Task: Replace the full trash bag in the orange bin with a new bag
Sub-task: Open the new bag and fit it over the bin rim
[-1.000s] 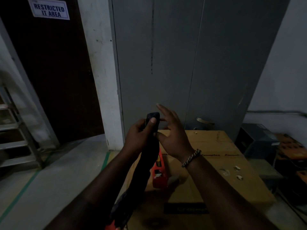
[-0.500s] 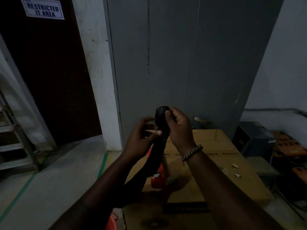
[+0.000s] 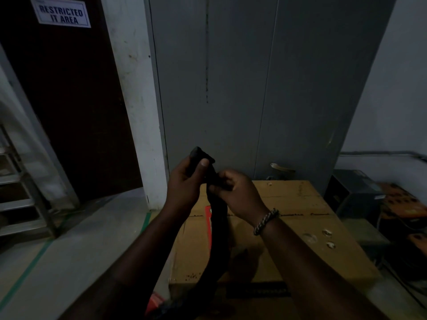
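A black trash bag, bunched into a long twisted strip, hangs from my two hands down past the frame's bottom. My left hand grips its top end, thumb pressed on the folded tip. My right hand pinches the strip just below and to the right, a braided bracelet on its wrist. A sliver of the orange bin shows at the bottom edge, mostly hidden by my left forearm and the bag.
A large cardboard box stands right below my hands, with a red item lying on it behind the bag. A grey metal cabinet is behind it. Dark door with a sign at left, metal steps far left, clutter at right.
My left hand has taken over the bag's top end from my right hand. My right hand moved down and now pinches the strip lower.
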Demonstrator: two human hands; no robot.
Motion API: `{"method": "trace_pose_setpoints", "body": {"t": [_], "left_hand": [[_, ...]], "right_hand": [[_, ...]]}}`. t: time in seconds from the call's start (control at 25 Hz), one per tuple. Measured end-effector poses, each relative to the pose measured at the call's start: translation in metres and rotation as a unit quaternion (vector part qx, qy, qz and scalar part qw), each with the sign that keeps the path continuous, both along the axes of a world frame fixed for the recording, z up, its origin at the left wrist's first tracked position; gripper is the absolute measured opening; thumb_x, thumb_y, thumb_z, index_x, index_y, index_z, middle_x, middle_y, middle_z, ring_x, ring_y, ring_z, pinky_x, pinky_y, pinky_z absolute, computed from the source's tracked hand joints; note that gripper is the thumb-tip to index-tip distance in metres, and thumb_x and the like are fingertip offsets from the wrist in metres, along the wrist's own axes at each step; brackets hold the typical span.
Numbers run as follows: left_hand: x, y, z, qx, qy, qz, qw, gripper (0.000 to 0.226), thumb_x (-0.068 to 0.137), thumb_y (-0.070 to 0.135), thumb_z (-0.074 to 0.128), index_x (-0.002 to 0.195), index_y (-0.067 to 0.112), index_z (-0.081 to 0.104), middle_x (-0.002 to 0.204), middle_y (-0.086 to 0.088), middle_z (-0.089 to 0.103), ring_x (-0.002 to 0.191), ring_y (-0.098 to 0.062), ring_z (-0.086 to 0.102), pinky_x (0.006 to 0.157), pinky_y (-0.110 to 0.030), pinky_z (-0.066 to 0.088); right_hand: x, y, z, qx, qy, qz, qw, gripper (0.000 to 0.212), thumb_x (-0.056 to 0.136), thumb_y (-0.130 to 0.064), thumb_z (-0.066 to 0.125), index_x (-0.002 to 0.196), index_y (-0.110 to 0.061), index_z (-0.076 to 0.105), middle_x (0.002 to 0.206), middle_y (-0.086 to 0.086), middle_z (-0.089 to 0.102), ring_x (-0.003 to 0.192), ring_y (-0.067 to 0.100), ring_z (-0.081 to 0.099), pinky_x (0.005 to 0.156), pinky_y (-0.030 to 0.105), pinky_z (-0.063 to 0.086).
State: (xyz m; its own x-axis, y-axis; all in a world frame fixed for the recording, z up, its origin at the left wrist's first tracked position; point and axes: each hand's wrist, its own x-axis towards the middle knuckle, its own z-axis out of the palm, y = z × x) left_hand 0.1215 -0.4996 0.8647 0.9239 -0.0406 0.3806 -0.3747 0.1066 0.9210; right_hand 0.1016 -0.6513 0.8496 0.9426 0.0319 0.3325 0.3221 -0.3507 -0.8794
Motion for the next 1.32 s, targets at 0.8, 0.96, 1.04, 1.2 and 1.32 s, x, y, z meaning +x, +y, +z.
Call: {"method": "trace_pose_setpoints", "body": {"t": [0.8, 0.96, 1.04, 1.2, 1.32], "left_hand": [[-0.012, -0.002, -0.008, 0.092, -0.025, -0.09, 0.991, 0.059, 0.09, 0.026, 0.073, 0.14, 0.044, 0.049, 0.131, 0.003, 0.06, 0.113, -0.019, 0.066, 0.092, -0.045, 0.058], [-0.011, 0.002, -0.009, 0.077, -0.038, -0.117, 0.989, 0.055, 0.088, 0.004, 0.072, 0.135, 0.03, 0.06, 0.125, 0.002, 0.064, 0.115, -0.024, 0.065, 0.095, -0.053, 0.056], [-0.01, 0.002, -0.009, 0.073, -0.028, -0.122, 0.989, 0.05, 0.086, -0.004, 0.071, 0.128, 0.021, 0.063, 0.119, -0.001, 0.068, 0.111, -0.026, 0.066, 0.094, -0.055, 0.056], [-0.011, -0.004, -0.007, 0.065, -0.019, -0.064, 0.996, 0.016, 0.093, 0.012, 0.067, 0.109, 0.014, 0.067, 0.104, -0.008, 0.072, 0.099, -0.027, 0.072, 0.089, -0.055, 0.058], [-0.01, -0.005, -0.005, 0.078, 0.007, -0.012, 0.997, 0.014, 0.098, 0.027, 0.061, 0.103, 0.016, 0.068, 0.096, -0.006, 0.074, 0.09, -0.022, 0.074, 0.083, -0.052, 0.06]], "right_hand": [[0.005, -0.009, 0.028, 0.063, -0.112, -0.056, 0.99, 0.016, 0.103, -0.016, 0.052, 0.117, -0.019, 0.059, 0.099, 0.002, 0.073, 0.091, 0.012, 0.072, 0.075, 0.034, 0.061], [0.006, -0.011, 0.024, 0.068, -0.081, -0.074, 0.992, 0.01, 0.103, -0.02, 0.054, 0.099, -0.015, 0.06, 0.088, 0.002, 0.07, 0.08, 0.015, 0.069, 0.065, 0.035, 0.056], [0.007, -0.012, 0.021, 0.074, -0.068, -0.061, 0.993, 0.016, 0.103, -0.022, 0.053, 0.091, -0.015, 0.061, 0.082, -0.001, 0.066, 0.075, 0.011, 0.065, 0.061, 0.031, 0.051], [0.004, -0.012, 0.013, 0.051, -0.044, -0.036, 0.997, 0.015, 0.103, -0.018, 0.054, 0.095, -0.012, 0.067, 0.088, 0.003, 0.069, 0.081, 0.015, 0.067, 0.068, 0.036, 0.058], [-0.004, -0.011, 0.011, 0.045, -0.046, 0.001, 0.998, 0.024, 0.096, -0.004, 0.06, 0.115, -0.017, 0.067, 0.111, -0.003, 0.07, 0.101, 0.012, 0.068, 0.082, 0.035, 0.061]]}}
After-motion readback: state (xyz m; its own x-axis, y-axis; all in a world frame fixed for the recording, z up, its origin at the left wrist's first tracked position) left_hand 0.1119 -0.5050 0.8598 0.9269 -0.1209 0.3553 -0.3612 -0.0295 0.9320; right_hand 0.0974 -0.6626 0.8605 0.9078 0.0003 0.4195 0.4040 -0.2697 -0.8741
